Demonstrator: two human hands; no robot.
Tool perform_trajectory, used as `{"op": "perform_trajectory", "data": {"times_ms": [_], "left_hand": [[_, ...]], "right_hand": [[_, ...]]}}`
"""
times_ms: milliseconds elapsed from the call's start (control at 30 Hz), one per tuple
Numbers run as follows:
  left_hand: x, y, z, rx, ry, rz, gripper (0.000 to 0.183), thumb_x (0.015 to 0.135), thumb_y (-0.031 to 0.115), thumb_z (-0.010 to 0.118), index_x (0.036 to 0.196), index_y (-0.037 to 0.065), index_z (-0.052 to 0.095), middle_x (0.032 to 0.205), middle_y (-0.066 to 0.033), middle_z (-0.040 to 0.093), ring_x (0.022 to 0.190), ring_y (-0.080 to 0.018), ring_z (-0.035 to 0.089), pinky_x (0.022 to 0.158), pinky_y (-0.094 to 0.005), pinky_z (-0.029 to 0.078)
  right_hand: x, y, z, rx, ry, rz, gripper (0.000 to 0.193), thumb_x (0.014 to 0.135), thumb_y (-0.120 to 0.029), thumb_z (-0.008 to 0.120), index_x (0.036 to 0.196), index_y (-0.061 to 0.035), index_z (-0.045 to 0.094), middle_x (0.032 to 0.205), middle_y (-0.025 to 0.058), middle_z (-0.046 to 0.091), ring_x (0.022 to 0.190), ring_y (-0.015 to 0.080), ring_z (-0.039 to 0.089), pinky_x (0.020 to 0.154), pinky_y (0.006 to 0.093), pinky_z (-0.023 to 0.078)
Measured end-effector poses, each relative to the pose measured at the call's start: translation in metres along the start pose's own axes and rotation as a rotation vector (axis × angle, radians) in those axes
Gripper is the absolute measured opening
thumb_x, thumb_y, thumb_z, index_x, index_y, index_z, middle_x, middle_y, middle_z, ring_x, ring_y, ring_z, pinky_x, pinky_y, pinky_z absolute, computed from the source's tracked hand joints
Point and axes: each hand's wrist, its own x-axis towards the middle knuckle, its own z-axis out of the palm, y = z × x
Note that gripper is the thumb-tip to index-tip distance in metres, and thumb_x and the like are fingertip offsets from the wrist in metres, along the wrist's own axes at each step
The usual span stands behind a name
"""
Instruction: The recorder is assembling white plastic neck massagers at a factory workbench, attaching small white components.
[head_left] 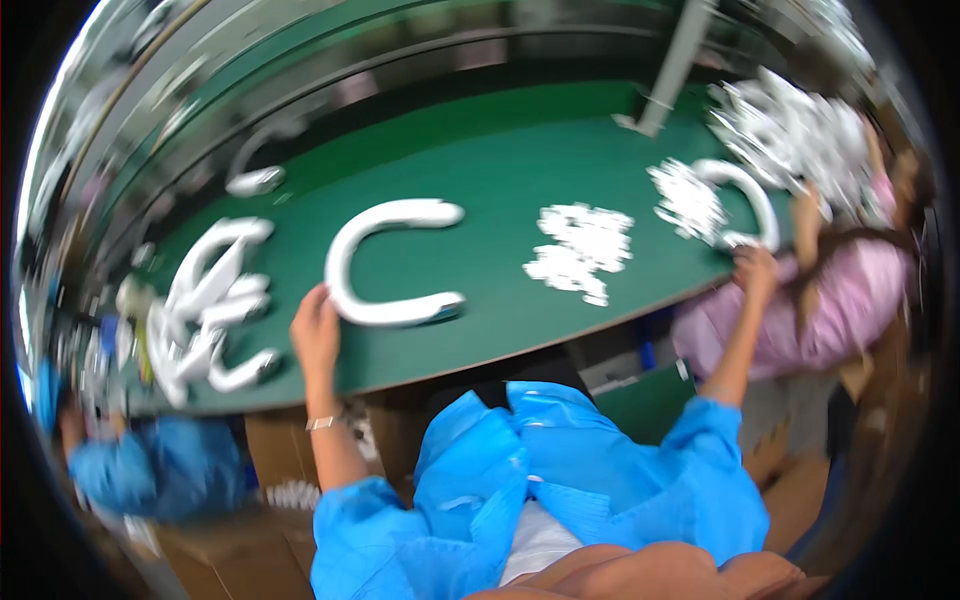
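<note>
Steady the C-shaped white tube [343,262] with left hand [317,330] clamped on its bend, lifting the second tube [763,205], gripped by right hand [756,270], clear of the small white pieces [688,203]

No words, numbers, labels or signs can be read.
</note>
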Motion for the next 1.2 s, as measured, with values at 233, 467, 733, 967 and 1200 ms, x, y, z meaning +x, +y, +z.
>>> {"op": "perform_trajectory", "data": {"times_ms": [233,467,733,967,1200], "left_hand": [[0.061,0.039,-0.008,0.342,-0.015,0.220,0.029,0.085,0.019,0.058,0.109,0.003,0.060,0.095,-0.0131,0.067,0.072,-0.0225,0.067,0.068,-0.0314,0.050],[0.228,0.043,-0.027,0.780,0.171,0.193,0.034,0.077,0.026,0.060,0.106,0.009,0.063,0.097,-0.0154,0.066,0.093,-0.0328,0.062,0.081,-0.0431,0.049],[0.406,-0.046,-0.045,1.053,0.091,-0.099,0.047,0.077,0.038,0.055,0.102,-0.001,0.065,0.109,-0.0244,0.061,0.106,-0.0388,0.057,0.088,-0.0457,0.045],[0.474,-0.116,-0.011,0.962,-0.058,-0.325,0.045,0.078,0.031,0.050,0.108,0.001,0.063,0.116,-0.0209,0.059,0.113,-0.0342,0.054,0.093,-0.0415,0.044],[0.468,-0.094,-0.005,0.511,-0.030,-0.605,0.027,0.082,0.010,0.051,0.092,-0.014,0.058,0.088,-0.0256,0.062,0.080,-0.0375,0.065,0.048,-0.0405,0.058]], "right_hand": [[-0.157,-0.075,0.179,-0.383,0.090,-0.471,0.030,0.092,-0.014,0.053,0.120,-0.0046,0.057,0.069,0.0005,0.054,0.049,0.0031,0.041,0.042,0.0169,0.031],[-0.223,-0.080,0.302,-0.479,-0.309,-0.722,0.018,0.086,0.000,0.054,0.101,0.0030,0.064,0.071,0.0044,0.058,0.056,0.0070,0.048,0.051,0.0210,0.038],[-0.222,-0.090,0.334,-0.792,-0.411,-1.009,0.018,0.075,0.006,0.064,0.092,0.0029,0.064,0.074,0.0132,0.060,0.060,0.0231,0.058,0.054,0.0284,0.045],[-0.186,-0.082,0.348,-0.842,-0.330,-0.632,0.021,0.074,0.001,0.068,0.094,-0.0011,0.064,0.084,0.0116,0.062,0.064,0.0257,0.060,0.058,0.0299,0.048],[-0.165,-0.065,0.373,-1.104,-0.421,-0.789,0.022,0.067,-0.005,0.071,0.087,-0.0051,0.063,0.077,0.0073,0.058,0.065,0.0263,0.059,0.057,0.0363,0.048]]}}
